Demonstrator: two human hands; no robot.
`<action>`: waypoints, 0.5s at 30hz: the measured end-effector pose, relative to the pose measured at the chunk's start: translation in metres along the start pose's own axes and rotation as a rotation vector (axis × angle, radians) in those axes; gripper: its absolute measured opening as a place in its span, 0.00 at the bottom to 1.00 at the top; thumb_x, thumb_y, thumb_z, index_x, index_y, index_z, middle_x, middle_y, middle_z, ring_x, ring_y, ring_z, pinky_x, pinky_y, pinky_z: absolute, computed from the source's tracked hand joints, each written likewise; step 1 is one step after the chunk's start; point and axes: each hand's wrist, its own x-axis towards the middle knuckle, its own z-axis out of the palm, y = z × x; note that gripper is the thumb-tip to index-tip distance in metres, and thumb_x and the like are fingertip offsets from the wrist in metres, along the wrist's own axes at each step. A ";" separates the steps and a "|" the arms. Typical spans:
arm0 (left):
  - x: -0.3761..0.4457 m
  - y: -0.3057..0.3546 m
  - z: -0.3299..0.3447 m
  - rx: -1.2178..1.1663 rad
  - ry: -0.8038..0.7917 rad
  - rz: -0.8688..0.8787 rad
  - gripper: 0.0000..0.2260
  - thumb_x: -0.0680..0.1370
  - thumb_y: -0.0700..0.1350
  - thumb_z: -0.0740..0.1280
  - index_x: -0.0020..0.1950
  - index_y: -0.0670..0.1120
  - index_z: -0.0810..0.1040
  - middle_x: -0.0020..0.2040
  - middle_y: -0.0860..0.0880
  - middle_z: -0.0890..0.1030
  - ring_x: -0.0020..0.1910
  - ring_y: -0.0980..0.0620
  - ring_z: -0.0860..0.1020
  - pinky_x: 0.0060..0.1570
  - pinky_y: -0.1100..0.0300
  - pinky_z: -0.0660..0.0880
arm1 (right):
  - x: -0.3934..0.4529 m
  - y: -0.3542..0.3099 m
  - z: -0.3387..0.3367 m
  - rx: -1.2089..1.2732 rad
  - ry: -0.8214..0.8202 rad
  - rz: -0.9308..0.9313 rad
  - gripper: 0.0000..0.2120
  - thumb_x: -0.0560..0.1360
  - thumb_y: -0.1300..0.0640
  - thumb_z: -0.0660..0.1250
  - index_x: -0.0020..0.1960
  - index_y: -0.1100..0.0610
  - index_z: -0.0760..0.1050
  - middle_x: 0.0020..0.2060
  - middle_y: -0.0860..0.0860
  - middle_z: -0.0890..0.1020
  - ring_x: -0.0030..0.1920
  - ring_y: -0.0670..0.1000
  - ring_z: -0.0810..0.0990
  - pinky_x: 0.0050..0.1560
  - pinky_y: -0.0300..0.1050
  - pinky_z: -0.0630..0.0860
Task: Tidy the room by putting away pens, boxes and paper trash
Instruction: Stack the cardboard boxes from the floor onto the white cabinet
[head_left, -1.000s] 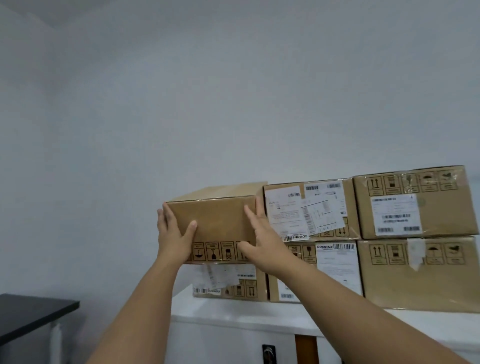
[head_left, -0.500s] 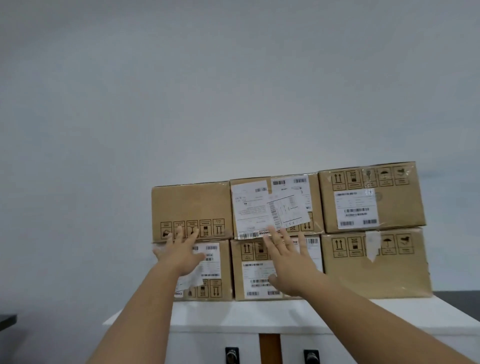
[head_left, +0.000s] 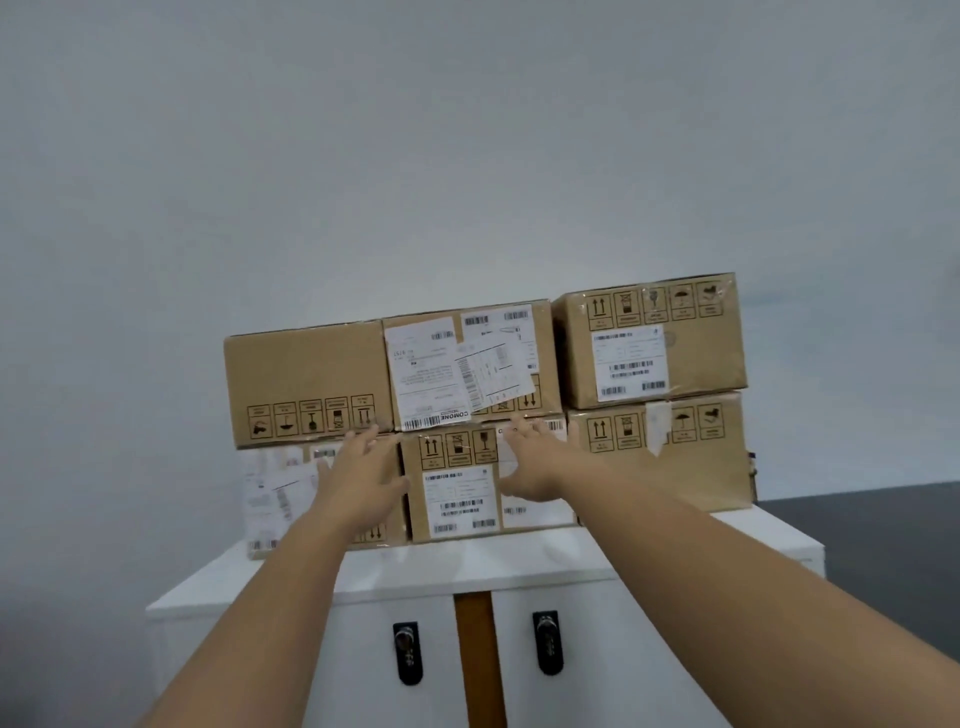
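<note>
Several brown cardboard boxes are stacked in two rows on a white cabinet (head_left: 483, 566) against the wall. The top-left box (head_left: 306, 374), plain-fronted with handling symbols along its bottom, sits level beside the labelled top-middle box (head_left: 467, 364). My left hand (head_left: 358, 478) hovers with fingers spread in front of the lower-left box (head_left: 280, 493), just below the top-left box. Beside it, my right hand (head_left: 530, 462) is spread over the lower-middle box (head_left: 457, 483). Neither hand holds anything.
Two more boxes (head_left: 654, 395) are stacked at the right end. The cabinet has two doors with dark locks (head_left: 408, 649) and a brown strip between them. A dark surface (head_left: 857, 525) lies to the right. A pale wall rises behind.
My hands let go of the top-left box after setting it onto the stack, then dropped and drew back. The view has shifted right.
</note>
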 end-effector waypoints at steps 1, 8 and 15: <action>-0.007 0.015 0.004 -0.001 -0.017 0.055 0.29 0.79 0.56 0.64 0.78 0.58 0.58 0.81 0.52 0.51 0.80 0.47 0.45 0.75 0.36 0.45 | -0.012 0.006 0.000 -0.030 -0.010 0.007 0.39 0.77 0.43 0.60 0.80 0.52 0.44 0.79 0.50 0.39 0.79 0.55 0.38 0.73 0.67 0.33; -0.060 0.146 0.025 -0.004 -0.171 0.424 0.26 0.78 0.55 0.65 0.76 0.58 0.63 0.80 0.51 0.52 0.80 0.48 0.47 0.76 0.39 0.45 | -0.133 0.115 -0.015 -0.133 -0.036 0.223 0.37 0.76 0.44 0.60 0.80 0.51 0.48 0.79 0.52 0.39 0.78 0.57 0.37 0.73 0.67 0.36; -0.112 0.315 0.031 -0.133 -0.214 0.696 0.27 0.76 0.53 0.68 0.75 0.56 0.66 0.79 0.49 0.59 0.76 0.47 0.60 0.74 0.49 0.56 | -0.332 0.251 -0.067 -0.065 -0.112 0.709 0.35 0.78 0.43 0.62 0.80 0.50 0.51 0.80 0.53 0.46 0.79 0.58 0.47 0.76 0.62 0.49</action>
